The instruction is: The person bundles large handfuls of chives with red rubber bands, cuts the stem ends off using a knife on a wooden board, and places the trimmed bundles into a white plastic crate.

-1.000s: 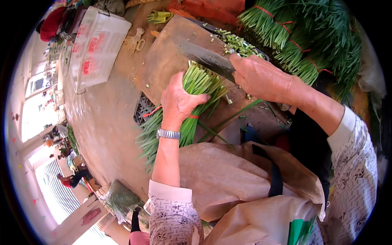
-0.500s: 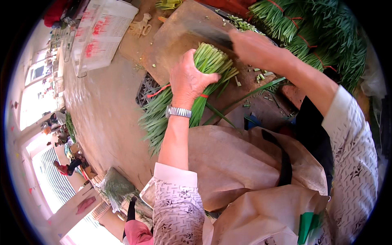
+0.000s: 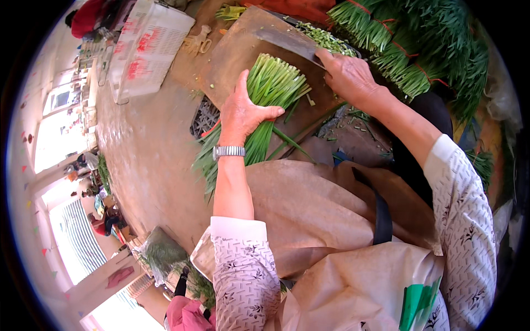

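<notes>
My left hand, with a metal watch at the wrist, is wrapped round a thick bundle of green chives. Their pale, evenly cut ends point up and away over the worn cutting board, and the leaves trail back under my wrist. A bit of red tie shows beside that hand. In my right hand is a broad-bladed knife, its blade lying low over the board beyond the bundle and apart from it. Chopped stem ends are heaped along the board's far right edge, just past the blade.
Several tied chive bundles are piled at the far right. A white plastic crate and scissors lie at the far left. Under the board's left side sits a dark crate. A brown apron covers my lap; people are in the background.
The blurred knife now shows clearly, over the board's far right side. Loose bits near the bundle are gone from the board, and the heap at its edge looks bigger. My left hand keeps its grip.
</notes>
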Tool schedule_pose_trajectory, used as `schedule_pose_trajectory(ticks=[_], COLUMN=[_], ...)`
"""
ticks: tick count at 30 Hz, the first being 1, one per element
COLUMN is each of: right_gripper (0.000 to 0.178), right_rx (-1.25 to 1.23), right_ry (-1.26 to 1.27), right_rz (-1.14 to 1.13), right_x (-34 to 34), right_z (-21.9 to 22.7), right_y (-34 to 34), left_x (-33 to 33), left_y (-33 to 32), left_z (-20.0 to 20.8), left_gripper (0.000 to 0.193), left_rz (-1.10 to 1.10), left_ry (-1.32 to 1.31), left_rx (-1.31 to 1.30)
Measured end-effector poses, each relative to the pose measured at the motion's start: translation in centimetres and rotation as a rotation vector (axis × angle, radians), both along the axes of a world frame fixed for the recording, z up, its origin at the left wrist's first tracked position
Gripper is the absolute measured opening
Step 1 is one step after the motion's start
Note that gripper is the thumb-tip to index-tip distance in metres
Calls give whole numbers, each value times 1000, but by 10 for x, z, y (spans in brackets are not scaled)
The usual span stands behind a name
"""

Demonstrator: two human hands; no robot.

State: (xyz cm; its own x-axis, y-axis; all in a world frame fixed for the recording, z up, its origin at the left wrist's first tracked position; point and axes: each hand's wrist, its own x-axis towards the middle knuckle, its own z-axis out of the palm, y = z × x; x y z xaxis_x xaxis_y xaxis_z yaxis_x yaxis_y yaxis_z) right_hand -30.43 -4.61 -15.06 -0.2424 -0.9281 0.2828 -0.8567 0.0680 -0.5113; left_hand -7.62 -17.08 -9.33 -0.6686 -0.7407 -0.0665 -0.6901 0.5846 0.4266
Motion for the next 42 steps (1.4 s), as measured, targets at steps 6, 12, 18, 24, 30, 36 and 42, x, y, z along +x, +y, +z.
schedule_pose_trajectory(ticks=[6, 12, 18, 24, 30, 36, 42], right_gripper=[13, 17, 15, 16, 26, 72, 23], right_rx=[-365, 205, 279, 269, 269, 360, 90], right_ry=[42, -1067, -1421, -1467, -1435, -1217, -1210], right_rz=[46, 6, -35, -53, -164, 14, 233], right_x=[21, 48, 49, 43, 49, 70, 68], right_z=[5, 39, 20, 20, 28, 32, 78], right_y=[-4, -12, -20, -25, -8, 19, 13], left_x=[-3, -6, -3, 1, 2, 18, 27], left_y=[4, 9, 4, 4, 2, -6, 30], left_z=[11, 15, -2, -6, -1, 35, 81], left_gripper=[103, 102, 107, 112, 101, 88, 93], left_rz=[84, 102, 74, 15, 68, 95, -2], left_ry=[-37, -43, -56, -14, -23, 409, 536], left_rx=[47, 43, -9, -101, -35, 85, 76])
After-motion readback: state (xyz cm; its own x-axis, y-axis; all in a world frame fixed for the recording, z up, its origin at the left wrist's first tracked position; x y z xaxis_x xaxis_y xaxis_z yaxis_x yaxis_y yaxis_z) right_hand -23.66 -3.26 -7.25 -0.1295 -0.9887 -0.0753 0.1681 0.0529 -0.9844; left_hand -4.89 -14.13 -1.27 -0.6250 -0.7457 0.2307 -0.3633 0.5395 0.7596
